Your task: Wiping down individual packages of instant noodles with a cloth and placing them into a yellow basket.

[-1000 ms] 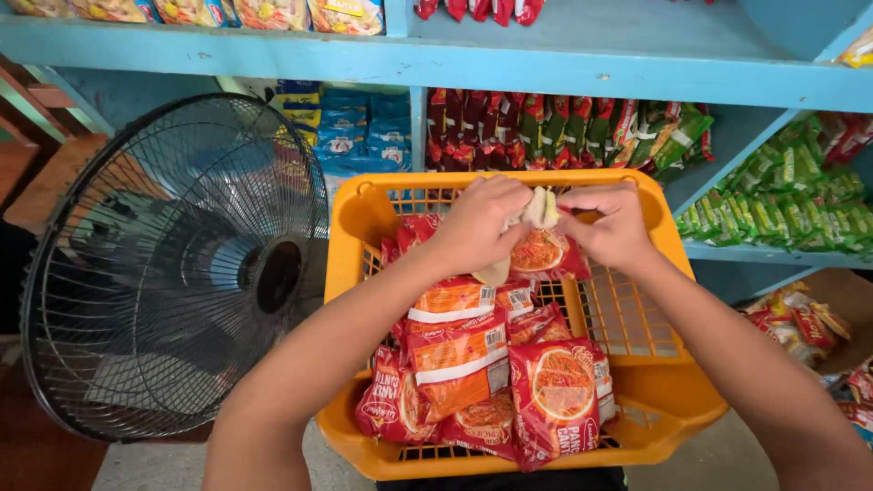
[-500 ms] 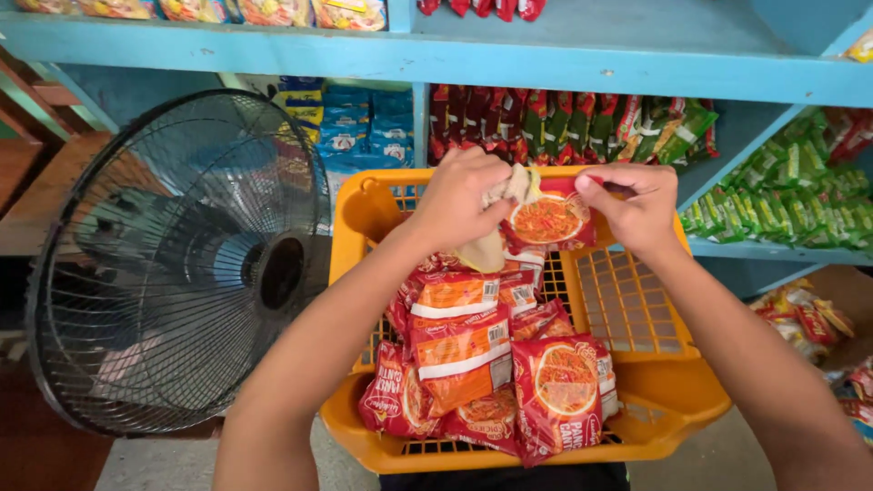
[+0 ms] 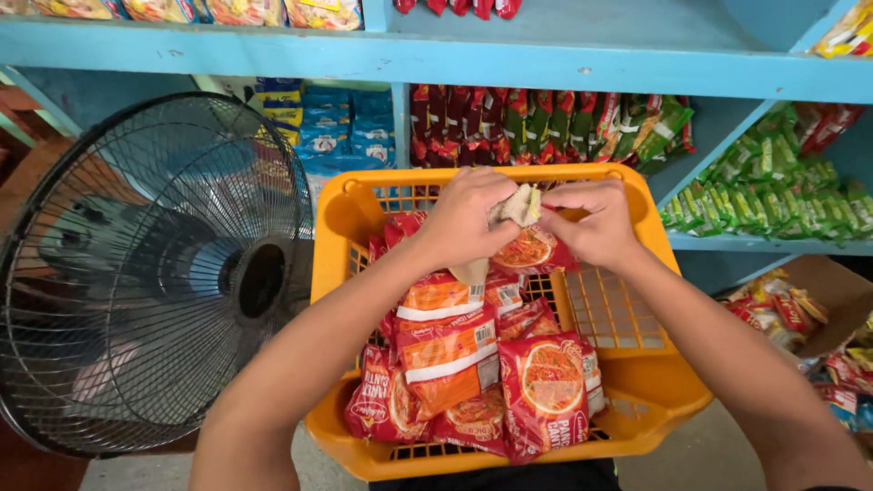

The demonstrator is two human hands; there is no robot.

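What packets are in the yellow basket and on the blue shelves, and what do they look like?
Red-and-orange flat noodle packets: piled in the yellow plastic basket.
One red noodle packet: held above the pile by left hand and right hand.
Blue packets: middle shelf, left.
Red and green sachets: middle shelf, centre.
Green sachets: right shelf.

Glossy plastic noodle packets (image 3: 455,364); smooth plastic basket (image 3: 655,391); wire fan grille (image 3: 136,273).

Both hands — left hand (image 3: 466,216), right hand (image 3: 593,223) — pinch a pale cloth (image 3: 520,205) over a red noodle packet (image 3: 532,250) above the orange basket (image 3: 650,382) — black fan (image 3: 155,273) beside it.
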